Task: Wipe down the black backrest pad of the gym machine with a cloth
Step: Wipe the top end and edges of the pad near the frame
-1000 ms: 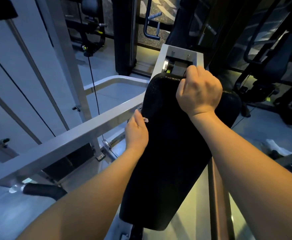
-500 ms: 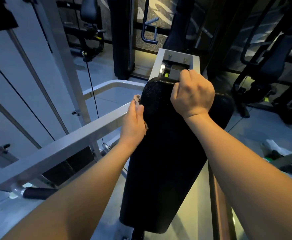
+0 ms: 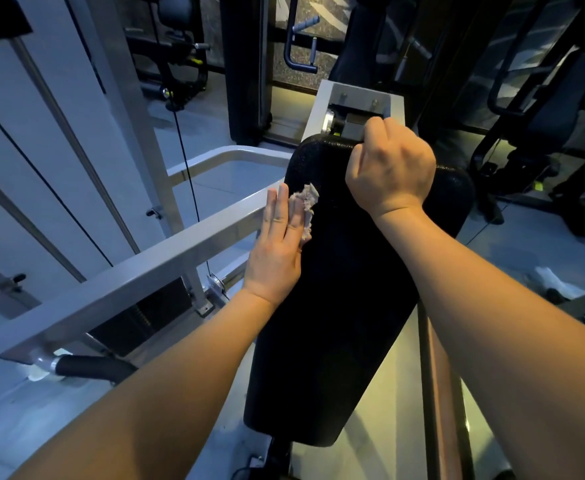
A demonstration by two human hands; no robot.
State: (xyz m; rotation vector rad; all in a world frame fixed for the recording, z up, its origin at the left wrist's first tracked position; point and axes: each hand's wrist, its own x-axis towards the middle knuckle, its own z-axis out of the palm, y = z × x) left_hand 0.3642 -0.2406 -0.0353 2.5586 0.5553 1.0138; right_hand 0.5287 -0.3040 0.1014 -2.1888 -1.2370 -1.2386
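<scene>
The black backrest pad (image 3: 346, 299) runs down the middle of the view, tilted toward me. My left hand (image 3: 279, 244) lies with straight fingers on the pad's upper left edge and presses a small pale cloth (image 3: 306, 202) against it; the cloth sticks out past the fingertips. My right hand (image 3: 393, 168) is curled over the pad's top edge, gripping it just below the grey mounting bracket (image 3: 356, 105).
A grey steel bar (image 3: 138, 271) crosses at the left, right beside my left hand, with a black-handled lever (image 3: 93, 368) below it. A cable (image 3: 187, 174) and white upright frame (image 3: 124, 109) stand further left. Dark gym machines (image 3: 543, 133) fill the right and back.
My left hand has slid up along the pad's left edge and opened flatter, and more of the cloth now shows beyond the fingertips. The right hand kept its grip on the top edge.
</scene>
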